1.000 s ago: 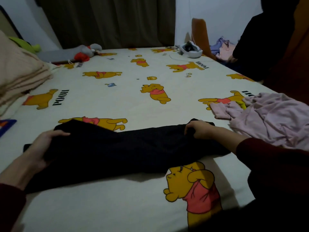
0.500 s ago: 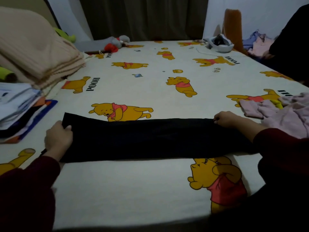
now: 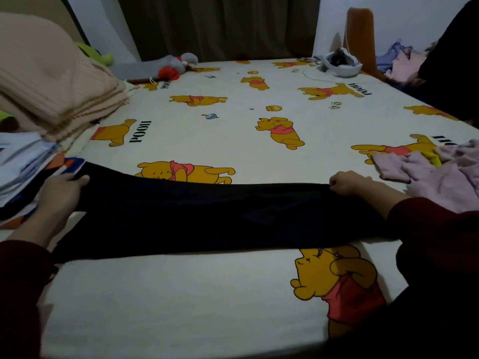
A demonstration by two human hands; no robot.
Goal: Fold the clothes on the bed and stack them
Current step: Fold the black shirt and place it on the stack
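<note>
Stretching a dark garment [image 3: 215,216] flat across the near part of the bed [image 3: 181,294], w/ both hands at its far corners: left hand [image 3: 61,194] grips the far-left corner, thumb on top of the fabric, fingers curled at the edge; right hand [image 3: 348,182] pinches the far-right corner, knuckles up. Held at opposite ends like that prob. to pull the cloth taut & square the long strip before the next fold; it looks already folded lengthwise, so I'd judge it mid-fold, not yet on a stack. Crumpled pink garment [image 3: 440,177] sits just right of the right hand, still unfolded, likely next in line. At left, a folded beige ribbed knit [image 3: 51,86] piled high, & nearer, a low stack of white/blue folded items [image 3: 23,161] touching the dark garment's left end – likely where this goes. Far side: plush toy [image 3: 176,66] & a grey cap-like item [image 3: 339,63], can't tell exactly what.
</note>
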